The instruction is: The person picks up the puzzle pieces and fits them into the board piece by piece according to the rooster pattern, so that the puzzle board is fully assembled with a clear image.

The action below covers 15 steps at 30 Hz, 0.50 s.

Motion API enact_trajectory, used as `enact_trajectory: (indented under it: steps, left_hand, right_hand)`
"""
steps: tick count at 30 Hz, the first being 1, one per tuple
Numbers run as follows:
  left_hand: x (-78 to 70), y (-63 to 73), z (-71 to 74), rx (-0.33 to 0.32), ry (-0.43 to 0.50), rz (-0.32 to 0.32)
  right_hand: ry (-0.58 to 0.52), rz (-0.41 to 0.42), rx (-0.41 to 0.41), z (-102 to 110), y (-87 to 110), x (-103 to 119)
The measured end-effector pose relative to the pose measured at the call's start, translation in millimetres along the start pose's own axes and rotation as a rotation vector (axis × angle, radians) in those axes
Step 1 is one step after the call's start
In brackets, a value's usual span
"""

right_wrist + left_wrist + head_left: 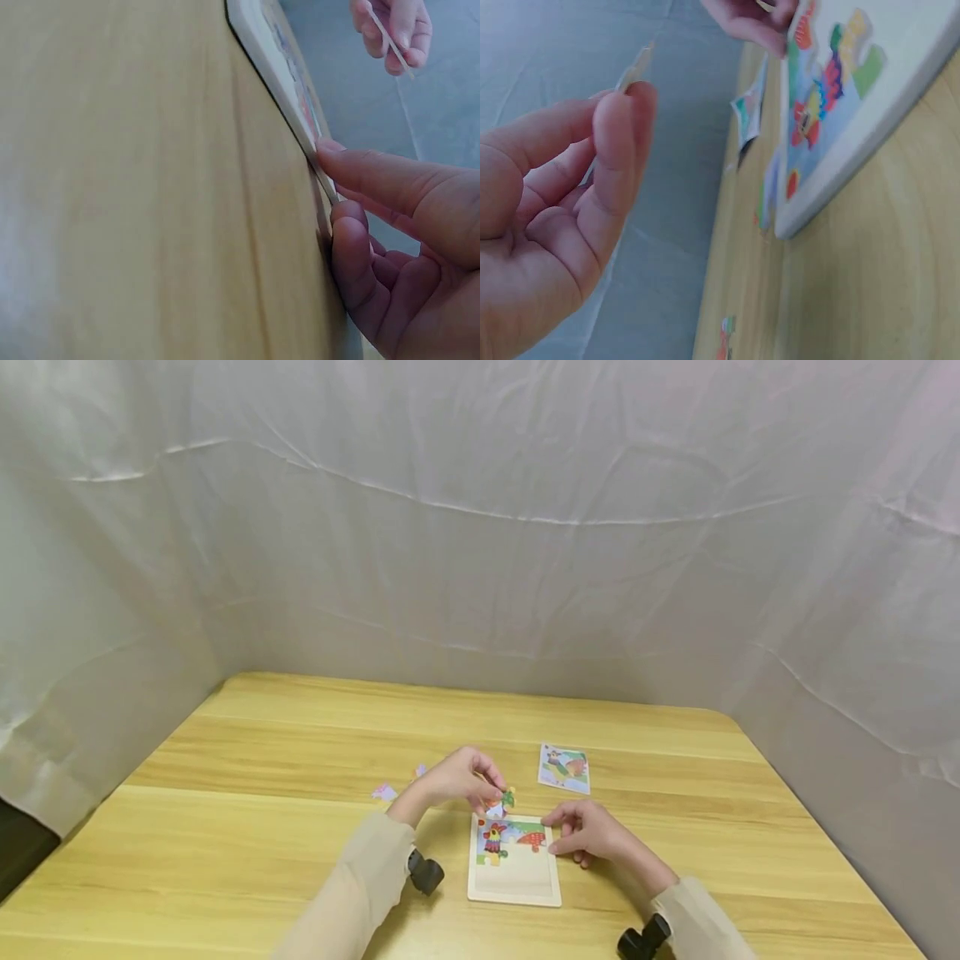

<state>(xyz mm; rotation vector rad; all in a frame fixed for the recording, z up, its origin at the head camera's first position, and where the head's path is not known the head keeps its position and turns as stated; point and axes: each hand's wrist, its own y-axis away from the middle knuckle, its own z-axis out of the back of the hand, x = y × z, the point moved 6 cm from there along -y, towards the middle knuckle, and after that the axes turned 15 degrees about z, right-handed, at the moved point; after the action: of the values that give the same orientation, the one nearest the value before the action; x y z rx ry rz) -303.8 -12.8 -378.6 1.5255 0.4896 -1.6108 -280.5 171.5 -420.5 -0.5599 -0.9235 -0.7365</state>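
Observation:
My left hand (459,777) pinches a thin jigsaw piece (508,797) with green and yellow on it, raised above the far edge of the puzzle tray. In the left wrist view the piece (635,69) shows nearly edge-on between thumb and fingertips. The pale wooden tray (516,893) lies on the table, its upper part filled with joined pieces that show a colourful bird's head (493,837) and a red patch (532,840). At the tray's right edge, near the far corner, my right hand (592,831) holds the rim between thumb and curled fingers.
Behind the tray lies a picture card (564,768) with a similar bird. Loose pieces rest left of the left hand, one pinkish (384,792) and one partly hidden (420,770). Another piece (495,811) lies by the tray's far edge. Grey cloth (480,568) surrounds the wooden table (262,843).

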Motion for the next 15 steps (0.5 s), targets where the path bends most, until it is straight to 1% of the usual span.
enact_trajectory:
  steps: [3, 6, 9, 12, 15]
  left_hand:
    - [-0.4, 3.6, -2.6, 0.026, -0.015, 0.005]
    - [-0.7, 7.4, -7.6, 0.075, -0.044, 0.001]
    - [0.3, 9.4, -13.3, 0.125, -0.054, 0.003]
    - [1.4, 9.2, -15.7, 0.144, -0.047, 0.015]
    - [1.1, 9.1, -15.7, 0.138, -0.05, 0.01]
  right_hand:
    - [-0.008, 0.001, 0.005, 0.5, 0.4, 0.1]
    - [-0.008, -0.017, -0.004, 0.8, 1.0, 0.8]
    - [-0.004, -0.027, -0.008, 0.3, 2.2, 2.2]
    - [-0.006, -0.031, -0.009, 0.1, 2.7, 3.1]
    - [-0.007, -0.03, -0.01, 0.4, 2.9, 3.3]
